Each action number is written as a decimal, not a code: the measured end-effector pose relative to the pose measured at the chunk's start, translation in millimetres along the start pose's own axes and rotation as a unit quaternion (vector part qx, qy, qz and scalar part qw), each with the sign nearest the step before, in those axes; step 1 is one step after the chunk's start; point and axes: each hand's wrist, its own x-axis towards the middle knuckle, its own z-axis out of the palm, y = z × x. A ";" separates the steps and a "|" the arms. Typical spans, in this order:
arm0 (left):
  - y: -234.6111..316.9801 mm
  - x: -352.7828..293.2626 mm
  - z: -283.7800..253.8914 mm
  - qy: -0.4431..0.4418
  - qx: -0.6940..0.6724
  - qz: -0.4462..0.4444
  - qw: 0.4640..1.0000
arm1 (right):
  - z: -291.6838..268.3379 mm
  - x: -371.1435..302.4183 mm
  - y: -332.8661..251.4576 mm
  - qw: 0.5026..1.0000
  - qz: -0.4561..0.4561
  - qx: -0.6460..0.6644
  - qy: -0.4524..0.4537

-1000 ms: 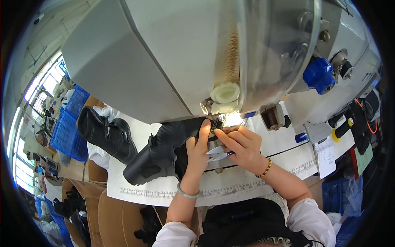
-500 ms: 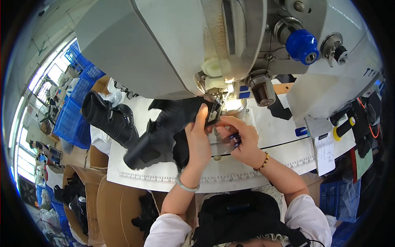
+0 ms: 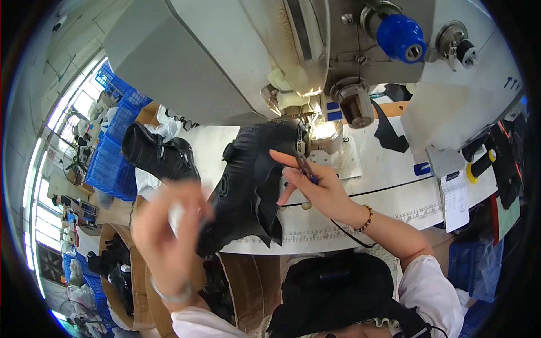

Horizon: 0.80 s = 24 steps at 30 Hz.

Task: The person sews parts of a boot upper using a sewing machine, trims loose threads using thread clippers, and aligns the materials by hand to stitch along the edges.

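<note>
A black shoe upper (image 3: 253, 169) lies on the white table with its far end by the lit needle area of the sewing machine (image 3: 186, 62). In my right hand (image 3: 324, 194) is a small pair of thread snips (image 3: 305, 168) with dark blades and a blue part. Those fingers are beside the upper's right side; whether they touch it I cannot tell. My left hand (image 3: 169, 234) is smeared by motion near the upper's near left end, and its fingers cannot be made out. A black boot (image 3: 160, 153) lies at the far left of the table.
Cardboard boxes (image 3: 253, 281) with black pieces stand below the table's front edge. Blue crates (image 3: 112, 169) are stacked at the left. A black cut piece (image 3: 389, 132) lies to the right of the needle. At the right are a paper pad (image 3: 454, 200) and a thread spool (image 3: 480, 170).
My left hand has let go of the upper and swung left and nearer. The upper has turned, its near end now further right. My right hand has shifted slightly with the snips.
</note>
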 end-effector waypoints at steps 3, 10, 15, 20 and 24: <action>-31.2 75.6 5.2 -0.171 0.077 0.077 0.979 | 1.5 -4.7 -5.7 0.997 0.062 0.024 0.030; -57.4 120.6 90.2 -0.493 -0.051 0.018 0.869 | -14.6 -15.1 -9.8 0.996 0.017 -0.089 -0.021; -71.3 115.8 102.9 -0.490 -0.132 -0.028 0.861 | -45.3 -29.3 -15.4 0.826 -0.246 -0.507 0.032; -70.9 116.7 109.4 -0.473 -0.206 -0.041 0.856 | -68.7 -2.4 -12.3 0.692 -0.380 -0.613 0.029; -65.9 115.5 107.6 -0.455 -0.244 -0.093 0.851 | -70.5 8.6 -5.1 0.678 -0.465 -0.568 0.034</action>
